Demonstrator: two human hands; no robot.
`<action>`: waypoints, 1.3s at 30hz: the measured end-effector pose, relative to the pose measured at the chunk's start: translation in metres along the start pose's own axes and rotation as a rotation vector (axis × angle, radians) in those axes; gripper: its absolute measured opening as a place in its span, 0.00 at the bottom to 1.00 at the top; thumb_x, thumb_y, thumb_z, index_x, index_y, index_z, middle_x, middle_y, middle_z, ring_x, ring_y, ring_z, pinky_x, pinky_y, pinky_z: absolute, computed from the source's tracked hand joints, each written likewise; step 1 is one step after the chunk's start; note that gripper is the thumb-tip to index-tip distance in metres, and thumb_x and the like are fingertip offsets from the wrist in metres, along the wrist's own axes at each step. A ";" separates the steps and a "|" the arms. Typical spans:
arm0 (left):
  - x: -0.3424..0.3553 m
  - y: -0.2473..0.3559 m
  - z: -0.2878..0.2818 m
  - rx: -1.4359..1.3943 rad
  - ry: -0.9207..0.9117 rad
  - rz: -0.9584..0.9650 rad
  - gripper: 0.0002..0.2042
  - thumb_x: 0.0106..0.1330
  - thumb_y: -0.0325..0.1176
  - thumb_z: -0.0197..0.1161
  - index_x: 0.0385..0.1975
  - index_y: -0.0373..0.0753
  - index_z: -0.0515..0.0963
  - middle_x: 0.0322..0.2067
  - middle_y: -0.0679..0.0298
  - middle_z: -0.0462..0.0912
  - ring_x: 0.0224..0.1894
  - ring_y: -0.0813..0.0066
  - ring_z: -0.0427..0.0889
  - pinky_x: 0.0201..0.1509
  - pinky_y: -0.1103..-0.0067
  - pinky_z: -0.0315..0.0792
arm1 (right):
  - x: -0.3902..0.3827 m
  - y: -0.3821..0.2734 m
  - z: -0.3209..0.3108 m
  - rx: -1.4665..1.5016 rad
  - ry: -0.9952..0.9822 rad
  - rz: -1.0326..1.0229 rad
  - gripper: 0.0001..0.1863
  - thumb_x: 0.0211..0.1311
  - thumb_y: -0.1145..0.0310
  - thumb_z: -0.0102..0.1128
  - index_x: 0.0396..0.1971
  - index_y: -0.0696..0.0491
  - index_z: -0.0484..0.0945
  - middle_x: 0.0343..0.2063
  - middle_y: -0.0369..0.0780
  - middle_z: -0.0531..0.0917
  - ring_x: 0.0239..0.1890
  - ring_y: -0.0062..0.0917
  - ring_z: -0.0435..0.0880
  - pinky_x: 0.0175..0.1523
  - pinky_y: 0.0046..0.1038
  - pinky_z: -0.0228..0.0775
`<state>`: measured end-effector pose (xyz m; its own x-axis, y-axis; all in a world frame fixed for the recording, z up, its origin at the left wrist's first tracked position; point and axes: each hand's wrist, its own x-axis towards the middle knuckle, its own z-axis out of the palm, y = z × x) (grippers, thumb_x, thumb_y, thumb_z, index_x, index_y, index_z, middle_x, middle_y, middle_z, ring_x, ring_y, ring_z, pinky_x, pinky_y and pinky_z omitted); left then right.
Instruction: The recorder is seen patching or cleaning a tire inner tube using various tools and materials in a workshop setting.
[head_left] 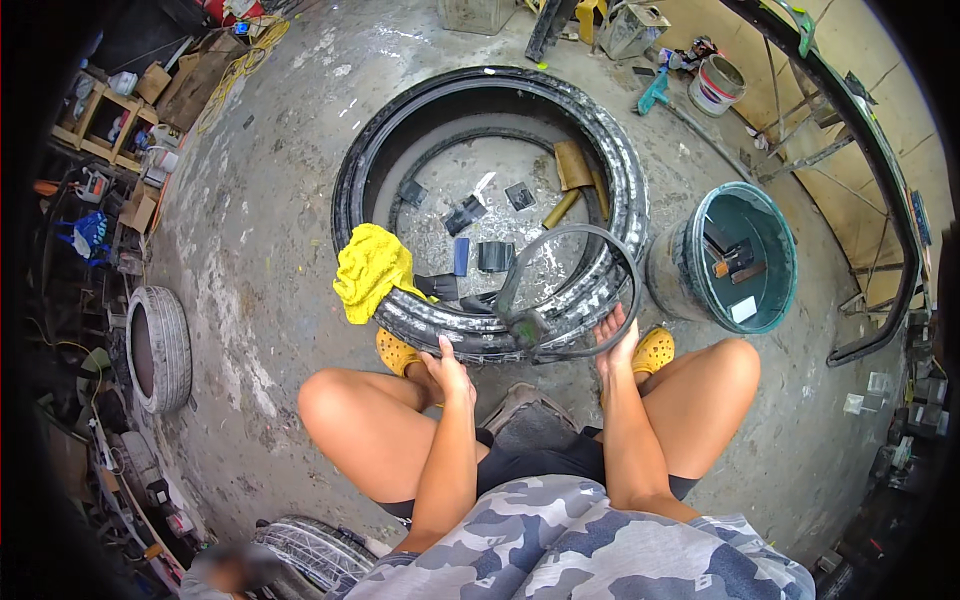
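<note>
A large black ring, scuffed white in places, lies in front of me. My left hand grips its near edge, thumb up and fingers partly hidden beneath. My right hand holds its near right side; I cannot tell whether it also grips the thin black hoop resting over that side. A yellow cloth drapes over the left part of the ring. Inside are dark pads, a blue block, brown rolls and a thinner inner ring.
A teal bucket with tools stands at my right, near a long-handled tool, a white pail and a black frame. A tire is at left, clutter along both edges, and a blurred person at lower left.
</note>
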<state>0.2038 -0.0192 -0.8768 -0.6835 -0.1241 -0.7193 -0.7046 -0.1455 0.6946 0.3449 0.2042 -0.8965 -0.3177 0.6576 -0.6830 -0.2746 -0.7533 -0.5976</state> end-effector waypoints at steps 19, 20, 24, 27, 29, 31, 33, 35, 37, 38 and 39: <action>0.020 -0.016 -0.025 0.083 -0.200 0.190 0.32 0.65 0.38 0.59 0.66 0.54 0.49 0.52 0.72 0.70 0.45 0.81 0.71 0.40 0.74 0.65 | 0.003 0.009 0.009 0.023 -0.020 -0.078 0.41 0.61 0.40 0.38 0.67 0.51 0.52 0.68 0.43 0.53 0.69 0.33 0.53 0.70 0.32 0.38; 0.024 -0.020 -0.028 0.059 -0.206 0.205 0.32 0.66 0.38 0.59 0.66 0.53 0.49 0.52 0.71 0.71 0.45 0.81 0.72 0.35 0.78 0.64 | 0.002 0.012 0.010 0.027 -0.027 -0.076 0.41 0.61 0.40 0.38 0.67 0.51 0.52 0.68 0.43 0.53 0.69 0.33 0.53 0.70 0.32 0.38; 0.041 -0.022 -0.026 0.104 -0.176 0.321 0.33 0.66 0.40 0.58 0.67 0.50 0.47 0.57 0.68 0.68 0.50 0.78 0.71 0.35 0.78 0.65 | 0.004 0.012 0.019 0.051 -0.071 -0.069 0.40 0.61 0.40 0.38 0.67 0.51 0.52 0.68 0.41 0.54 0.68 0.32 0.54 0.70 0.31 0.40; 0.030 -0.012 -0.019 0.189 -0.252 0.259 0.43 0.66 0.34 0.59 0.66 0.28 0.31 0.67 0.53 0.51 0.67 0.66 0.54 0.69 0.78 0.45 | 0.011 0.006 0.007 0.064 -0.142 -0.106 0.40 0.62 0.40 0.37 0.68 0.52 0.51 0.69 0.41 0.50 0.70 0.32 0.49 0.71 0.33 0.36; 0.029 -0.010 -0.023 0.258 -0.260 0.266 0.44 0.65 0.36 0.59 0.66 0.27 0.31 0.67 0.53 0.50 0.68 0.66 0.54 0.69 0.78 0.45 | 0.012 0.007 0.001 0.044 -0.137 -0.099 0.41 0.63 0.40 0.37 0.68 0.53 0.50 0.69 0.41 0.49 0.71 0.33 0.48 0.71 0.33 0.35; 0.038 -0.004 -0.033 0.338 -0.293 0.288 0.48 0.64 0.44 0.60 0.66 0.27 0.29 0.68 0.51 0.45 0.69 0.64 0.50 0.70 0.78 0.44 | 0.012 0.013 0.005 0.004 -0.135 -0.092 0.39 0.64 0.41 0.35 0.67 0.53 0.51 0.69 0.41 0.50 0.71 0.33 0.47 0.71 0.34 0.35; 0.036 -0.003 -0.033 0.447 -0.160 0.393 0.44 0.63 0.47 0.60 0.64 0.25 0.40 0.65 0.47 0.52 0.66 0.61 0.56 0.68 0.78 0.49 | 0.014 0.015 0.004 -0.010 -0.126 -0.064 0.38 0.65 0.42 0.35 0.67 0.53 0.52 0.69 0.41 0.50 0.71 0.33 0.48 0.71 0.35 0.34; 0.029 0.007 -0.028 0.562 -0.036 0.483 0.41 0.62 0.50 0.60 0.63 0.23 0.52 0.63 0.44 0.59 0.64 0.58 0.62 0.66 0.77 0.54 | 0.024 0.015 0.000 -0.101 0.042 -0.053 0.32 0.67 0.45 0.35 0.62 0.53 0.63 0.61 0.42 0.67 0.63 0.32 0.64 0.66 0.35 0.49; -0.009 0.040 -0.005 1.017 -0.045 0.131 0.27 0.62 0.46 0.60 0.50 0.24 0.71 0.47 0.50 0.78 0.51 0.63 0.76 0.54 0.73 0.66 | 0.037 0.004 -0.025 -0.194 0.181 -0.128 0.28 0.68 0.47 0.36 0.56 0.53 0.69 0.52 0.39 0.74 0.53 0.28 0.71 0.57 0.33 0.58; -0.007 0.046 -0.012 1.016 -0.041 0.136 0.27 0.62 0.46 0.60 0.50 0.24 0.71 0.47 0.50 0.78 0.51 0.63 0.76 0.54 0.73 0.66 | 0.040 0.003 -0.026 -0.295 0.271 -0.179 0.26 0.68 0.48 0.37 0.50 0.52 0.74 0.44 0.37 0.80 0.43 0.24 0.77 0.48 0.30 0.67; -0.001 0.050 -0.017 1.101 -0.171 0.166 0.24 0.62 0.46 0.60 0.41 0.25 0.75 0.39 0.50 0.80 0.45 0.62 0.79 0.50 0.73 0.69 | 0.049 0.000 -0.031 -0.267 0.286 -0.300 0.19 0.69 0.53 0.43 0.35 0.52 0.77 0.28 0.32 0.80 0.27 0.15 0.74 0.30 0.22 0.64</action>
<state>0.1728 -0.0432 -0.8412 -0.7422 0.0873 -0.6644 -0.3291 0.8162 0.4749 0.3577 0.2361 -0.9429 0.0123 0.8481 -0.5296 -0.0615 -0.5280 -0.8470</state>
